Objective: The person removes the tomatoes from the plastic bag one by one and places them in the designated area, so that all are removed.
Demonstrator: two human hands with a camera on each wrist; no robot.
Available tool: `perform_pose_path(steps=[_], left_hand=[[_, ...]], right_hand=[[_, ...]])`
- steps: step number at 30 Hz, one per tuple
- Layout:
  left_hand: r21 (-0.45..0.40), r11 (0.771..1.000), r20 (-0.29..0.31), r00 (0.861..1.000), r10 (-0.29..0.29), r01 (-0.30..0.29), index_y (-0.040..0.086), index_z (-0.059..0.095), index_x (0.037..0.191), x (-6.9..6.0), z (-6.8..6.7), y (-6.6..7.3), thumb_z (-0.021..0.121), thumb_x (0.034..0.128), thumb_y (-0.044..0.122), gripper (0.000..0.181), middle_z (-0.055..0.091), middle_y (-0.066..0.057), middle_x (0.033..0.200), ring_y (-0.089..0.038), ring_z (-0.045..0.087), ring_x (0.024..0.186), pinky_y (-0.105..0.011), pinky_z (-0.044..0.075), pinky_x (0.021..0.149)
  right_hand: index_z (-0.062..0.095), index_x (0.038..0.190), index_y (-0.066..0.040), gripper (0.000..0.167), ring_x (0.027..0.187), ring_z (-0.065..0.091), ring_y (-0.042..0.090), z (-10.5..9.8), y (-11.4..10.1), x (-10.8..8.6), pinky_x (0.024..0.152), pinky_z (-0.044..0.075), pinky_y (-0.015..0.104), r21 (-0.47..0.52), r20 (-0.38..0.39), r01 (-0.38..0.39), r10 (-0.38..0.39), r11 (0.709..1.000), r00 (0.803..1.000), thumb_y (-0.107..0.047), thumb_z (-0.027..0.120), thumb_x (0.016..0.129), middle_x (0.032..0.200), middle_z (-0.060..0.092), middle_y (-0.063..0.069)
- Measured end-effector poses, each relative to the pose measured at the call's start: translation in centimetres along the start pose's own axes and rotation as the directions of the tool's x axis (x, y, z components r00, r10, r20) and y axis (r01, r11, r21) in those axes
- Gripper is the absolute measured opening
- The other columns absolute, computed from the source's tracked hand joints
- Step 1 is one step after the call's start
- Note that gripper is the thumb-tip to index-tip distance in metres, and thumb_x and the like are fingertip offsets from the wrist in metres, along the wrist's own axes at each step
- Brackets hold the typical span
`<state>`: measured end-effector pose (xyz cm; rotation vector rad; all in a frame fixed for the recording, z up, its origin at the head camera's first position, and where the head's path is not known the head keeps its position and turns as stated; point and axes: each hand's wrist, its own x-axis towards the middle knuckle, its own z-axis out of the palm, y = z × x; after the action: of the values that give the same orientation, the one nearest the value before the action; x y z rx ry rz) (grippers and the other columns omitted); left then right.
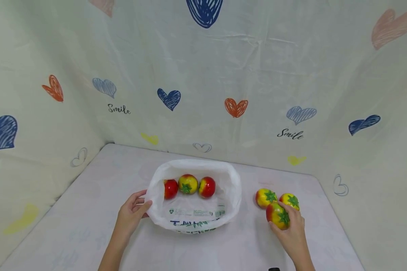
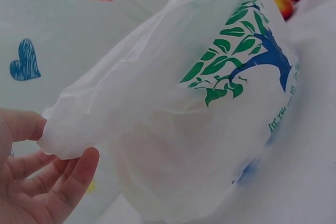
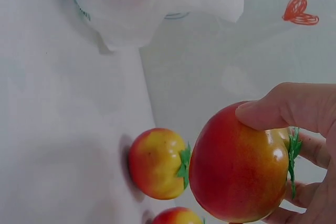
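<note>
My right hand [image 1: 290, 225] holds a red-and-yellow fruit [image 1: 279, 215] with a green leafy top, thumb on one side and fingers on the other. Close behind it, two similar fruits, one on the left [image 1: 266, 197] and one on the right [image 1: 289, 200], rest on the table. My left hand [image 1: 132, 212] pinches the rim of a white plastic bag [image 1: 235, 188] at its left side. The bag stands with its mouth wide open. Inside it lie three fruits: left [image 1: 171, 189], middle [image 1: 188, 183] and right [image 1: 207, 187]. The left one is partly hidden by the bag's wall.
A pale cloth covers the table [image 1: 118, 169]. Behind and beside it hangs a curtain [image 1: 203, 75] printed with hearts and the word "Smile". A small dark object [image 1: 274, 269] shows at the bottom edge of the head view.
</note>
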<state>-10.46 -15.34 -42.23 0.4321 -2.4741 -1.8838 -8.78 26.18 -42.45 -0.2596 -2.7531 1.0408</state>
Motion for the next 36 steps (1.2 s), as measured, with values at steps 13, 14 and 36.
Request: perform_pose_path(steps=[13,14,36], left_hand=[[0.041,0.997,-0.069,0.995,0.066,-0.063,0.031,0.047,0.131,5.0,1.3,-9.0,0.063,0.0787,0.058,0.061,0.058,0.0,0.11,-0.011,0.065,0.087,-0.023,0.056,0.07],[0.037,0.996,-0.06,0.995,0.083,-0.081,0.028,0.046,0.132,4.8,1.3,-8.7,0.062,0.0816,0.054,0.059,0.058,-0.003,0.11,-0.012,0.065,0.086,-0.023,0.057,0.068],[0.002,1.0,0.009,1.0,0.01,-0.01,0.01,0.045,0.133,0.4,0.1,0.3,0.06,0.0912,0.024,0.046,0.056,-0.017,0.116,-0.007,0.062,0.083,-0.019,0.055,0.071]], right_hand=[[0.034,0.137,-0.005,0.068,0.123,0.022,0.047,-1.0,2.4,0.4,0.096,0.029,0.066,-0.031,0.032,-0.137,0.138,0.99,0.99,-0.007,0.068,0.078,0.138,0.026,0.03],[0.034,0.138,-0.005,0.068,0.123,0.021,0.047,-1.1,2.6,0.5,0.096,0.028,0.066,-0.034,0.038,-0.145,0.146,0.989,0.989,-0.007,0.068,0.079,0.138,0.025,0.031],[0.032,0.136,0.0,0.067,0.117,0.02,0.05,-1.0,7.9,2.2,0.095,0.031,0.067,-0.128,0.01,-0.343,0.347,0.931,0.938,-0.009,0.068,0.08,0.134,0.022,0.035]])
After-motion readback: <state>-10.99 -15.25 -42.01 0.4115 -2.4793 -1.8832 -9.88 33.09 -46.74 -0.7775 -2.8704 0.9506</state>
